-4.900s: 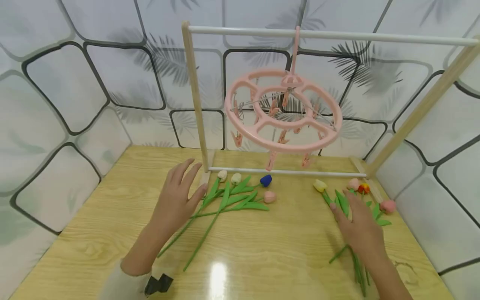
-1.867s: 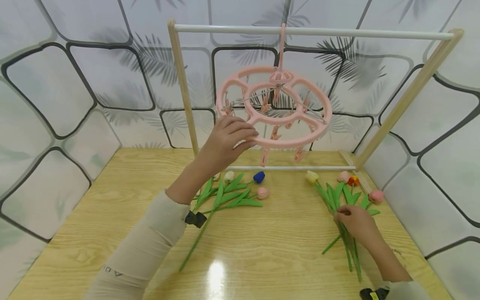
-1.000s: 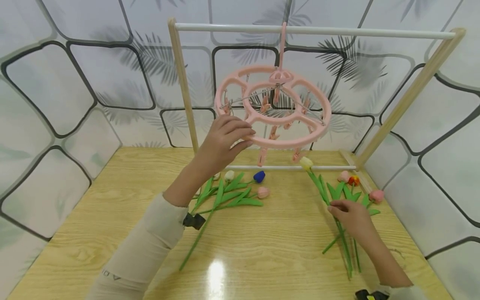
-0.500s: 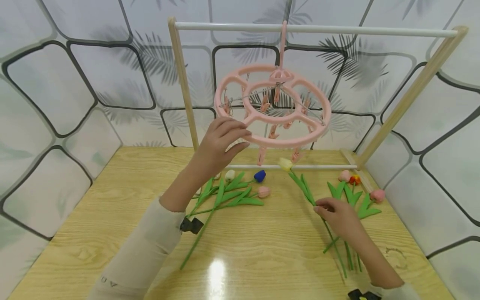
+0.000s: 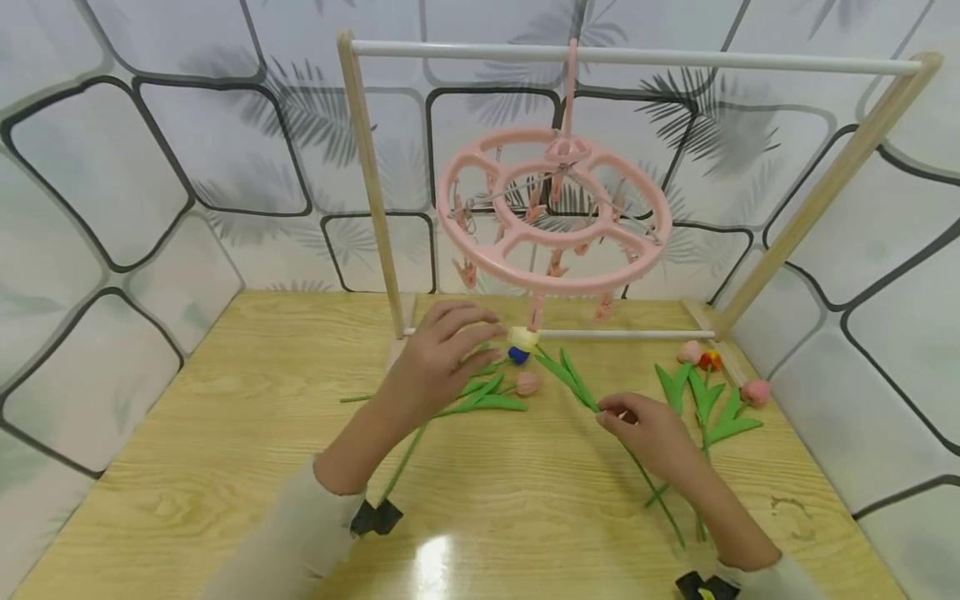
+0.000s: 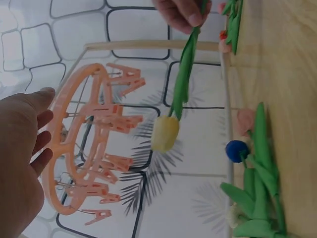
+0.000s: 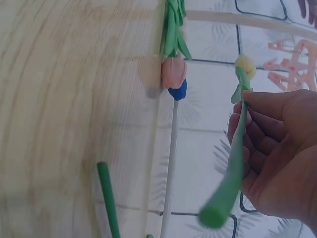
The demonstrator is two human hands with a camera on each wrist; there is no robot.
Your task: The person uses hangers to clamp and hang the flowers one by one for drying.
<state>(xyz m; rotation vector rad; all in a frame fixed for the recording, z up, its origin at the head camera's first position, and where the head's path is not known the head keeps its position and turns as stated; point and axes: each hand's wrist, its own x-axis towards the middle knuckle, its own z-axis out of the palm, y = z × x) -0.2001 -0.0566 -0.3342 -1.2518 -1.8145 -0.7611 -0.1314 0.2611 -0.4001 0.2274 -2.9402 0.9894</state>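
In the head view, the right hand point(image 5: 651, 433) pinched the stem of a yellow tulip point(image 5: 523, 338), its bloom slanting off toward the left, beneath a pink hanger point(image 5: 555, 279). That hanger hung by its hook from a white bar point(image 5: 675, 57). The left hand point(image 5: 437, 354) held nothing; its fingers were apart and gently bent, near the bloom. Below it a blue tulip point(image 5: 517, 355) and a pale pink tulip point(image 5: 527, 383) lay on the counter point(image 5: 247, 467), and a red-orange tulip point(image 5: 710, 360) lay at the right.

In the left wrist view, the yellow bloom was clear of the counter, beside the hanger's clips point(image 6: 124, 79). Whether the left fingers touched the ring, I could not tell.

In the right wrist view, thumb and forefinger gripped the stem just under the leaves, its cut end toward the camera.
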